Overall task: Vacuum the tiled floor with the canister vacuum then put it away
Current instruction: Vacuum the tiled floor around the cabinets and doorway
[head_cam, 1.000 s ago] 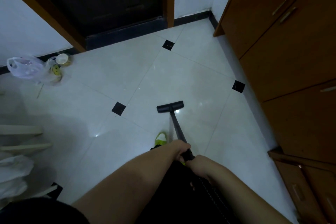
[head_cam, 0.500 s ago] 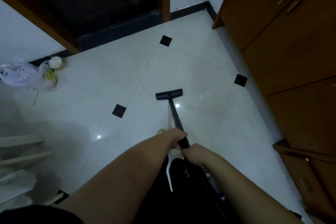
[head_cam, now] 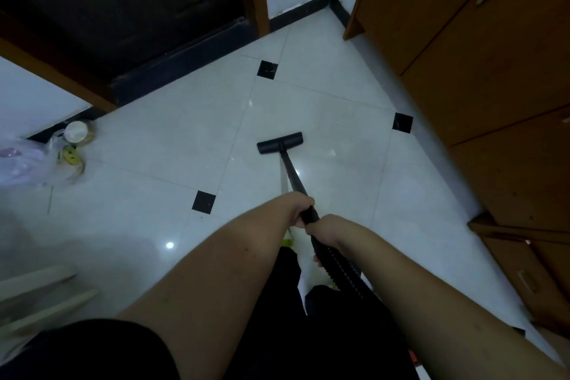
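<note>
Both hands, left hand [head_cam: 297,207] ahead of right hand [head_cam: 324,227], wrap the rigid wand [head_cam: 293,174] (likely light); floor head [head_cam: 280,142] should glide over smooth tile.

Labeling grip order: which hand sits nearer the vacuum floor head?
Left. The left hand grips the wand higher up, closer to the floor head; the right hand grips just behind it, by the ribbed hose.

Two bare forearms are reaching forward and down from the bottom of the view, converging near the middle. The left hand [head_cam: 297,205] is curling over a black wand [head_cam: 293,174], knuckles up. The right hand [head_cam: 324,227] is gripping the same wand just behind it, almost touching, wrist bent slightly inward.
</note>
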A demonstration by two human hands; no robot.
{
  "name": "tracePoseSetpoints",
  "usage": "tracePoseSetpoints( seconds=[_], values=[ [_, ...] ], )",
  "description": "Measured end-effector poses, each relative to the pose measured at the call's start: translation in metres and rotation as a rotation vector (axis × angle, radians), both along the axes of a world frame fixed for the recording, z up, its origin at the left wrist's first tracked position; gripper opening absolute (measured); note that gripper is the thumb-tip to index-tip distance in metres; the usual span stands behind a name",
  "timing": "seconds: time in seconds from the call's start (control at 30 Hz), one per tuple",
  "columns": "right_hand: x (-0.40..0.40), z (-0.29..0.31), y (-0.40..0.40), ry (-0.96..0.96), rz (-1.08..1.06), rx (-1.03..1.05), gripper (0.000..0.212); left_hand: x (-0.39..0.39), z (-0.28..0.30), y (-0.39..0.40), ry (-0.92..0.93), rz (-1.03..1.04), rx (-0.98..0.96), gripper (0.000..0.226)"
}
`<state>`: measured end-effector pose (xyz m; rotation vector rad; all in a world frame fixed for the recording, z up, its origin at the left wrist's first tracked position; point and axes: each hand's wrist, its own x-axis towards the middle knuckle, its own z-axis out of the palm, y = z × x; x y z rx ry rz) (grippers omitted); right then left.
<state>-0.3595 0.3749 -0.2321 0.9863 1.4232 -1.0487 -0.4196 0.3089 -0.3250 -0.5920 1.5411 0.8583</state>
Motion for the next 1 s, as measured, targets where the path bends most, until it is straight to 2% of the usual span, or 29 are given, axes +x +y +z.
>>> tracePoseSetpoints(
  seconds=[0.27,0.37,0.47,0.6,0.73,0.83,1.0],
  values=[
    [0.064,0.000,0.021,-0.013,0.002,0.021,0.034,0.063,-0.006,0.022,-0.045,0.025,0.002,0.015],
    [0.101,-0.005,0.034,-0.019,0.044,0.040,0.026,0.100,-0.001,0.031,-0.059,0.036,-0.013,0.015],
    [0.144,-0.004,0.045,0.002,0.084,0.025,0.019,0.143,0.003,0.039,-0.056,0.038,-0.016,0.019],
    [0.214,-0.003,0.059,0.090,0.263,0.061,0.016,0.215,0.015,0.052,-0.094,0.054,-0.023,0.020],
    [0.284,-0.001,0.079,0.070,0.281,0.036,0.027,0.282,0.027,0.069,-0.150,0.063,-0.016,0.016],
    [0.323,0.008,0.098,0.048,0.277,-0.023,0.020,0.323,0.035,0.084,-0.177,0.045,0.000,0.015],
    [0.375,0.011,0.127,0.025,0.263,-0.024,0.014,0.371,0.036,0.103,-0.135,0.005,0.034,0.031]
  ],
)
